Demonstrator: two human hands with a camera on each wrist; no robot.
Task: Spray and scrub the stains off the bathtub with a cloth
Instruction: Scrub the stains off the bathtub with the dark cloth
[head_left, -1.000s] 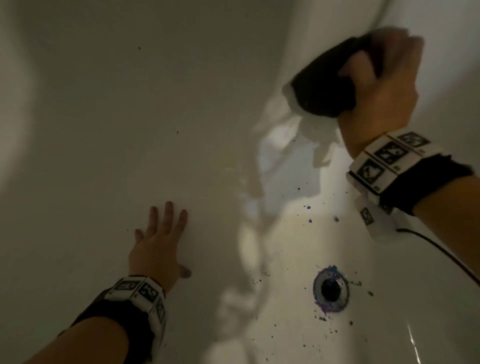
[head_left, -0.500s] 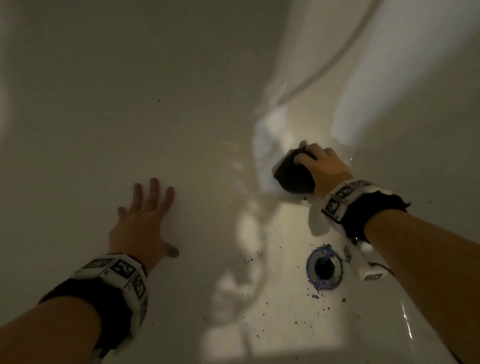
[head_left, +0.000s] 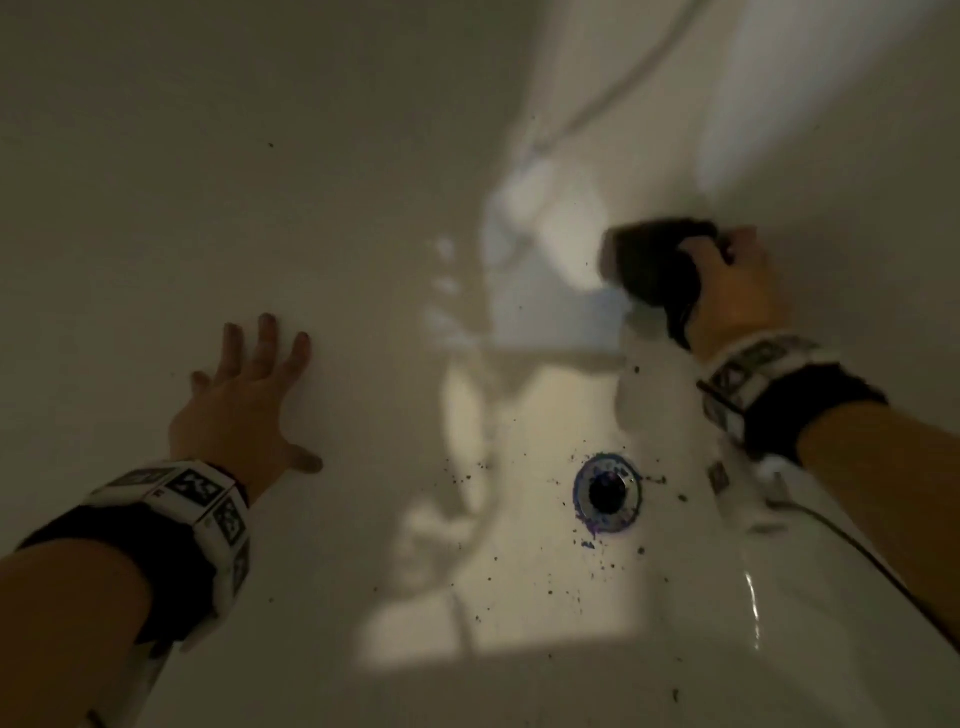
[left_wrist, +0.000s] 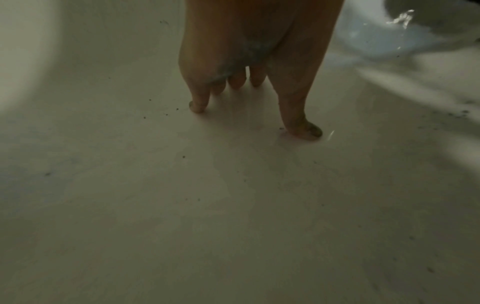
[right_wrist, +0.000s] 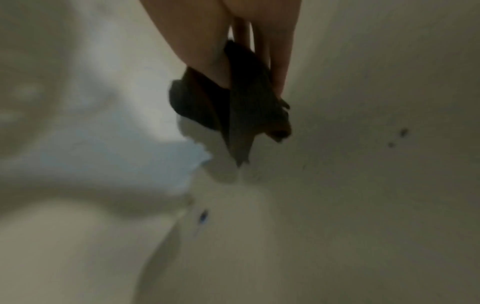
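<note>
Scrub step in hand, spray looks done or skipped, no bottle in view. Left hand lies flat on the bathtub floor, fingers straight and spread, thumb out to the side, holding nothing; the left wrist view shows the fingertips pressing the enamel, so it reads as a brace for the lean-in. Around that hand only a few tiny dark specks, mostly clean. Moving right: a bright patch of reflected light across the tub floor, then the drain with a blue-purple ring of stain round its rim and a scatter of dark and purple specks fanned out below and beside it. That cluster is the main dirt left. Right hand is up past the drain near where floor curves into the far wall, fingers curled round a bunched dark cloth; in the right wrist view the cloth hangs out below the fingers with a loose corner trailing, and whether it is pressed on the enamel or just off it cannot be told, frame is blurred. Next move, as judged: bring the cloth down onto the drain ring and work the specks there, firm pressure, short strokes. Room: open floor between the two hands, nothing in the way. Limits are the curved wall at right and the wrist cable trailing beside the drain, which could drag through the wet stain.
</note>
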